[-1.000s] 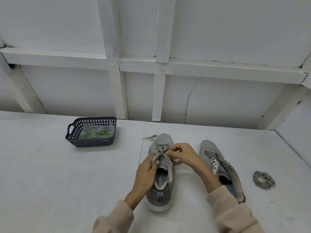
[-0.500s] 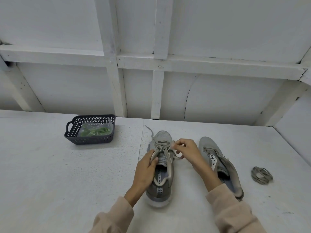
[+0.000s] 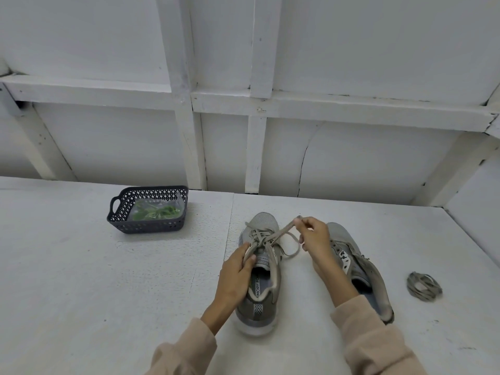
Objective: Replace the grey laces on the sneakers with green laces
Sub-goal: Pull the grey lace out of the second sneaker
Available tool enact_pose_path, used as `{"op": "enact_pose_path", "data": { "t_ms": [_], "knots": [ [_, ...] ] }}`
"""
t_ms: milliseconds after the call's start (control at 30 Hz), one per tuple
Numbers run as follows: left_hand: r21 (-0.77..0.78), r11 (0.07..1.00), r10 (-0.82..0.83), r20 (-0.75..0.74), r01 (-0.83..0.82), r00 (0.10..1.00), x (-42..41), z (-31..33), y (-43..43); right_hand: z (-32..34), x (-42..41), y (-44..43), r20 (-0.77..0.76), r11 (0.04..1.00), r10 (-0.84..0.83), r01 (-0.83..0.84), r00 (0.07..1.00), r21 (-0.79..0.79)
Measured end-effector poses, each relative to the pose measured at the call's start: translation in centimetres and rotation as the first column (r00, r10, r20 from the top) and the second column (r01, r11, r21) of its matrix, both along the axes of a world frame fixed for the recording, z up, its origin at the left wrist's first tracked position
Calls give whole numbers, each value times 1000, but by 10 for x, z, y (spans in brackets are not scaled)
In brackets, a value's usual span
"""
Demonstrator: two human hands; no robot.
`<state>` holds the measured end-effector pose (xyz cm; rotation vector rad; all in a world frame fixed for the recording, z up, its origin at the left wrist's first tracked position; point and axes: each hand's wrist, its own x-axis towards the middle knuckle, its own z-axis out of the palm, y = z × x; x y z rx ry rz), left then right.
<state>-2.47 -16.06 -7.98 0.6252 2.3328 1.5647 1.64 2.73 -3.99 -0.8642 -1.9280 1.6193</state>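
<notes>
Two grey sneakers stand side by side on the white table. The left sneaker [image 3: 261,290] still has its grey lace [image 3: 281,231]. My left hand [image 3: 236,272] grips this shoe's left collar by the eyelets. My right hand [image 3: 313,236] pinches the grey lace and holds it stretched up and to the right of the shoe; a loop of it hangs below. The right sneaker [image 3: 359,266] has no lace and lies partly behind my right forearm. Green laces [image 3: 157,212] lie in a clear bag inside a dark basket [image 3: 130,226] at the back left.
A coiled grey lace [image 3: 423,286] lies on the table at the right. The white framed wall [image 3: 243,104] closes the table's far side, and a white side panel [image 3: 476,201] rises at the right.
My right hand has pulled the grey lace out from the shoe, up and to the right. The left hand keeps its grip on the sneaker.
</notes>
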Motion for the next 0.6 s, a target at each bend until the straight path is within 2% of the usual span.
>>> {"op": "enact_pose_path", "data": {
  "t_ms": [100,167,233,333,400,467,533,600],
  "knots": [
    [4,1000,4,0,-4,1000,-1,-2,1,-1,5,-9,199,959,282,-277,938,-57],
    [4,1000,-1,-5,1,1000,-2,-3,1,-5,7,-17,248,919,393,-387,885,-75],
    [7,1000,-4,-4,4,1000,-2,-3,1,-6,5,-19,167,937,349,-341,922,-79],
    [0,1000,-8,4,8,1000,-2,-5,0,-8,1,-10,18,993,70,-68,997,-92],
    [0,1000,-1,14,1,1000,-2,-5,1,-9,0,-5,-8,994,-6,5,1000,-107],
    [5,1000,2,17,-2,1000,-2,-5,1,-9,2,-9,69,982,144,-134,987,-129],
    [9,1000,-1,16,1,1000,-3,-5,1,-9,4,-18,178,945,321,-303,930,-124],
    [9,1000,-4,16,4,1000,-3,-5,1,-10,3,-20,152,947,316,-304,936,-102]
  ]
}}
